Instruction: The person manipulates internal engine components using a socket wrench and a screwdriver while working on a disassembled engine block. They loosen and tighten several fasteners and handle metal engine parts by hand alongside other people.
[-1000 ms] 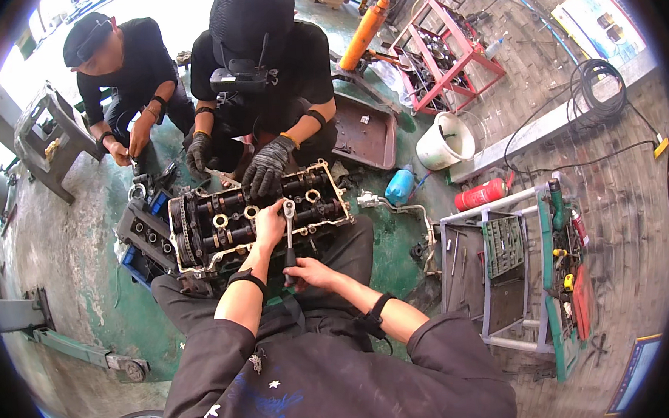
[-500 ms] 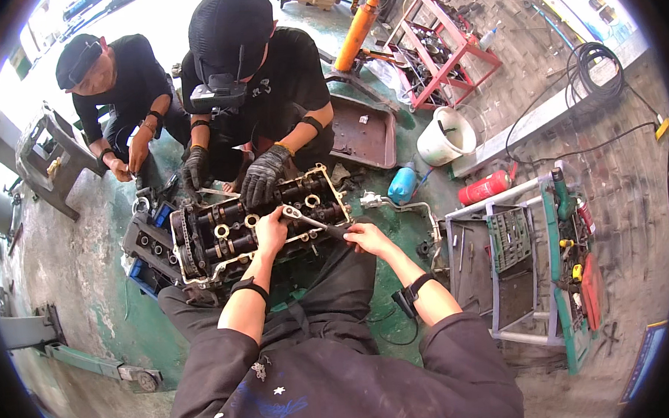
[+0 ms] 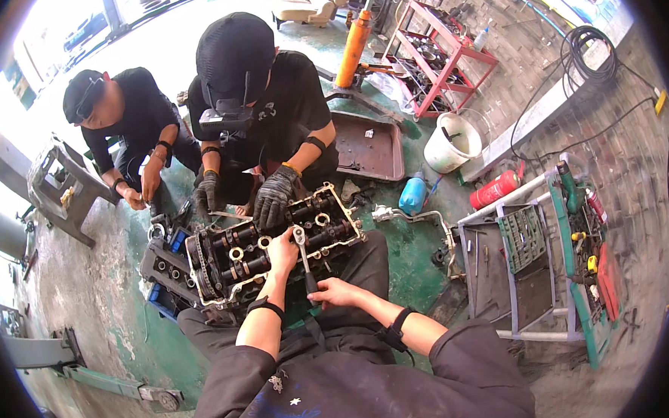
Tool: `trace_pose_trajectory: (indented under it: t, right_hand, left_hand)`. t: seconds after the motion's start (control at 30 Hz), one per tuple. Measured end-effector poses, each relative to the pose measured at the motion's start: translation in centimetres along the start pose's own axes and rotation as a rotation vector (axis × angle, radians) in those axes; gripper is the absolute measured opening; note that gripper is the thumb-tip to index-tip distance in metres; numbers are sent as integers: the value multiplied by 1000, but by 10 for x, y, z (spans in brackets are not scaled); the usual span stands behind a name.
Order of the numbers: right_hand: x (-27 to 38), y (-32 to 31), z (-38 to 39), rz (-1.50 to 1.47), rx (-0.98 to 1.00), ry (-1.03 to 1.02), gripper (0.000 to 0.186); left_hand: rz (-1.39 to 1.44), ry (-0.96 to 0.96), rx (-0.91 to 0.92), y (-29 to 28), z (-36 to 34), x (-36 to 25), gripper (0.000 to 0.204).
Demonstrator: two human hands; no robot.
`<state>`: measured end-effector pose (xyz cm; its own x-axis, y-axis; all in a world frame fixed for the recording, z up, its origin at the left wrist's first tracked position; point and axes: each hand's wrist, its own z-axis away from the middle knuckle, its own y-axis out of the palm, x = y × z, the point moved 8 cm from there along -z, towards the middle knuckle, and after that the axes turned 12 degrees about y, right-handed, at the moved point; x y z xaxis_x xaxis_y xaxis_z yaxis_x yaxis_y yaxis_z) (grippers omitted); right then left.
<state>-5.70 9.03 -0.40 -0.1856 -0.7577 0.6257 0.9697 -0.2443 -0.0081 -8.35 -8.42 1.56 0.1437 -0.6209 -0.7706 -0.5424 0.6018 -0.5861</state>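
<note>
A cylinder head (image 3: 276,246) with its camshafts exposed lies in front of me, over my knees. My left hand (image 3: 282,252) is closed at the head end of a ratchet wrench (image 3: 304,257), low over the near side of the cylinder head; its fingertips are partly hidden. My right hand (image 3: 334,292) grips the dark handle end, which points toward me. Across from me, a crouching person's gloved hand (image 3: 276,199) rests on the far side of the cylinder head. That person's other gloved hand (image 3: 207,191) is beside its far left part.
A second person crouches far left. A grey engine cover (image 3: 170,269) and a blue tray (image 3: 162,303) sit left of the cylinder head. To the right are a blue bottle (image 3: 412,196), a white bucket (image 3: 452,141), a fire extinguisher (image 3: 495,190) and a tool cart (image 3: 526,334).
The ratchet handle has swung from pointing right to pointing toward me. My right hand has moved left and nearer with it; my left stays at the ratchet's head. The whole view has shifted slightly.
</note>
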Motion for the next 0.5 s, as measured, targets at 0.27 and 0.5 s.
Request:
trace_pose_trajectory:
  t: [0.27, 0.5]
  right_hand:
    - [10, -57, 36, 93, -183, -15, 47]
    - [23, -153, 60, 400, -694, -16, 40]
  left_hand:
    - [-43, -39, 5, 9, 2, 16, 24]
    - [25, -103, 61, 12, 3, 12, 27]
